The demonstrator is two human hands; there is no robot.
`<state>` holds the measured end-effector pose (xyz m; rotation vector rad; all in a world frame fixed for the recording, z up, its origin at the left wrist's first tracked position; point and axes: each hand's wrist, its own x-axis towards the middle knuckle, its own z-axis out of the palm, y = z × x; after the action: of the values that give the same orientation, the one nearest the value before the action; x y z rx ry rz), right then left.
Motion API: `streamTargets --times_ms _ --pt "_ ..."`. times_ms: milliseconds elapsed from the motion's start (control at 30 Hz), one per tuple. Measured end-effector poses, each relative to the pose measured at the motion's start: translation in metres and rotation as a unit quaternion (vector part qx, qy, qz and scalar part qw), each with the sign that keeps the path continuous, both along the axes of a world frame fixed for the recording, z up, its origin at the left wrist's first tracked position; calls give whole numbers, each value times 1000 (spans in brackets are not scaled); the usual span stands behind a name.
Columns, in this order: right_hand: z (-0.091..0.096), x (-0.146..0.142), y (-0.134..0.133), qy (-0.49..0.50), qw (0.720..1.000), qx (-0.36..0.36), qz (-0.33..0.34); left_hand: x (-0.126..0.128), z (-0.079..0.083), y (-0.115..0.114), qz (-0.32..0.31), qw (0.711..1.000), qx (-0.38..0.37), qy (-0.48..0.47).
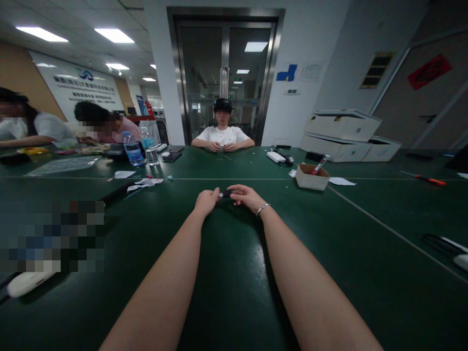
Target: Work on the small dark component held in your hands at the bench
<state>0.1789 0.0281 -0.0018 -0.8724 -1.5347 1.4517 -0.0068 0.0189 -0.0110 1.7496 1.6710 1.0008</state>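
Note:
My two hands meet above the green table, with a small black-and-silver cylinder point(225, 194) between them. Its exact kind is too small to make out. My left hand point(206, 201) is closed, thumb and fingers pinching the silver end. Around the black end, the bent fingers of my right hand point(249, 197) are closed, hiding part of it. A silver bracelet point(263, 209) circles my right wrist. The cylinder lies roughly level, pointing from one hand to the other.
An open cardboard box point(312, 179) stands right of my hands, near a white power strip point(276, 157). White boxes point(340, 139) are stacked behind. An orange-handled screwdriver point(431, 180) lies far right. Left are bottles point(132, 150) and paper scraps point(146, 183). A person point(223, 129) sits opposite.

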Motion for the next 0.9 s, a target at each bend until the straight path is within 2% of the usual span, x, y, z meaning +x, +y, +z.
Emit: streamTargets --times_ms 233,600,900 --pt "-2 1 2 7 1000 8 1 1 3 -4 -1 1000 -18 -7" --pt "-4 0 4 7 1000 -8 -15 1 0 -3 -12 1000 8 -10" --pt "-3 1 4 25 999 -21 -19 2 -7 3 -43 997 27 -53"
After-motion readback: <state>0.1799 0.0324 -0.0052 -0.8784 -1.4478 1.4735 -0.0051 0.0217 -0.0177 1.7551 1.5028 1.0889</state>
